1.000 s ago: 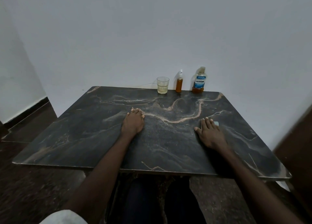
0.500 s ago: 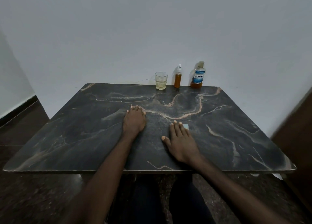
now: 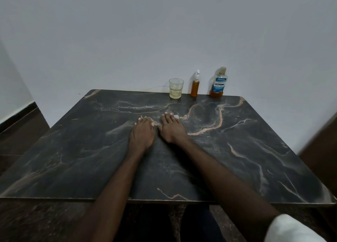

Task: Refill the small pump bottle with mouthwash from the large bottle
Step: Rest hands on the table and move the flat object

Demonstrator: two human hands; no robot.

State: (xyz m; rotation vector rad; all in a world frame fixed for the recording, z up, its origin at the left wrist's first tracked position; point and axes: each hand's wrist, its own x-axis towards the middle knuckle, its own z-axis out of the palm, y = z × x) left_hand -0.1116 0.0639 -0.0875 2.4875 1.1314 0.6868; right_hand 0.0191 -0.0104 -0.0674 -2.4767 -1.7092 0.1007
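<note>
The large bottle (image 3: 218,85) stands at the far edge of the tabletop (image 3: 73,159), by the wall. The small pump bottle (image 3: 194,86) is just left of it, and a glass (image 3: 176,88) further left. Well nearer than the large bottle, the left hand (image 3: 143,133) and right hand (image 3: 171,129) lie flat side by side, fingers straight, gripping nothing. A small pale thing (image 3: 176,116) peeks from under the right fingertips. Open marbled surface stretches from there to the large bottle.

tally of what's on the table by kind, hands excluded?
Bottles: 2, the small pump bottle and the large mouthwash bottle
Glasses: 1, the glass
Unidentified: 1, a small pale item under the right hand
Total: 4
</note>
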